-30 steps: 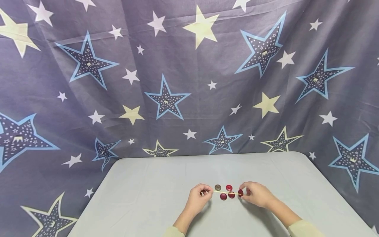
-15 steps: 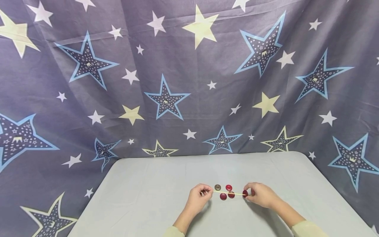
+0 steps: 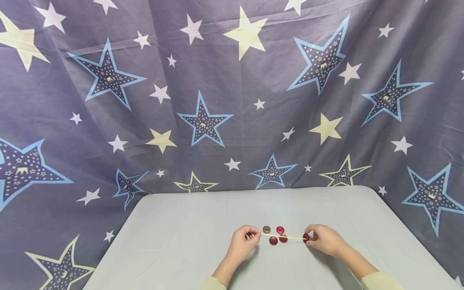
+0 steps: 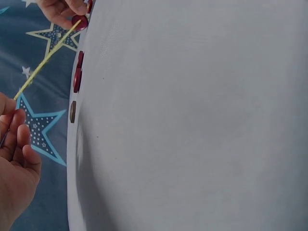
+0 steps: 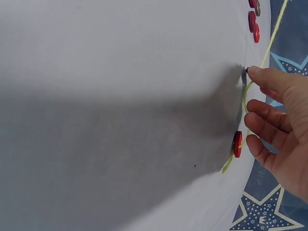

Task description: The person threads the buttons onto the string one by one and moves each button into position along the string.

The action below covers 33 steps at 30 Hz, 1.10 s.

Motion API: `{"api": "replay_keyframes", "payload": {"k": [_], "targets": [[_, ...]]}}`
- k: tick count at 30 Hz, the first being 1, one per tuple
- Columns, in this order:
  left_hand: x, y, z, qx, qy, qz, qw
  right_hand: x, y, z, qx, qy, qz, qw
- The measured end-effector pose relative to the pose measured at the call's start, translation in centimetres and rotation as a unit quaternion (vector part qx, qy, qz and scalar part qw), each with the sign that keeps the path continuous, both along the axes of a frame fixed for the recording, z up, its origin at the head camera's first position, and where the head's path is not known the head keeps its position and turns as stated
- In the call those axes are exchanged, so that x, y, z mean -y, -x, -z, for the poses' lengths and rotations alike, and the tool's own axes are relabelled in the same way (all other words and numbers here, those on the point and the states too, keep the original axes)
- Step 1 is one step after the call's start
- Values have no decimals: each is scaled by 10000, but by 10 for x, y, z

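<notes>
A thin yellow string (image 3: 286, 237) is stretched just above the grey table (image 3: 181, 241) between my two hands. My left hand (image 3: 252, 235) pinches its left end, fingers curled; in the left wrist view the string (image 4: 45, 60) runs from that hand (image 4: 17, 144) up to the other hand. My right hand (image 3: 309, 237) pinches a red button (image 3: 306, 237) threaded on the string's right end. In the right wrist view that button (image 5: 237, 143) sits on the string (image 5: 248, 94) beside my curled fingers (image 5: 262, 122).
Loose buttons lie on the table under the string: a bronze one (image 3: 266, 229) and three red ones (image 3: 280, 230) (image 3: 273, 240) (image 3: 283, 238). A star-printed dark curtain (image 3: 203, 121) hangs behind and around the table.
My right hand has slid to the right with the red button, and more of the string shows between the hands. The left hand and the loose buttons have stayed put.
</notes>
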State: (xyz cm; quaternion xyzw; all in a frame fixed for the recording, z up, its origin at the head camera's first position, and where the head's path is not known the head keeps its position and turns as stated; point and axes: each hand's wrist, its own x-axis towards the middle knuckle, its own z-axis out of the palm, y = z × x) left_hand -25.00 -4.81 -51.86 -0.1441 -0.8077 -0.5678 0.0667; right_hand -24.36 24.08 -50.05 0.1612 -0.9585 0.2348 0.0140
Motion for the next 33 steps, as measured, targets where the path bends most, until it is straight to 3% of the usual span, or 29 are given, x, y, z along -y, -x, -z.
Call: {"api": "replay_keyframes", "payload": {"k": [19, 33], "targets": [[2, 1, 0, 76, 115, -27, 9999, -16, 0, 3, 107, 145, 470, 9987], [2, 0, -1, -39, -205, -169, 9996, -26, 3, 6, 181, 178, 715, 9971]]}}
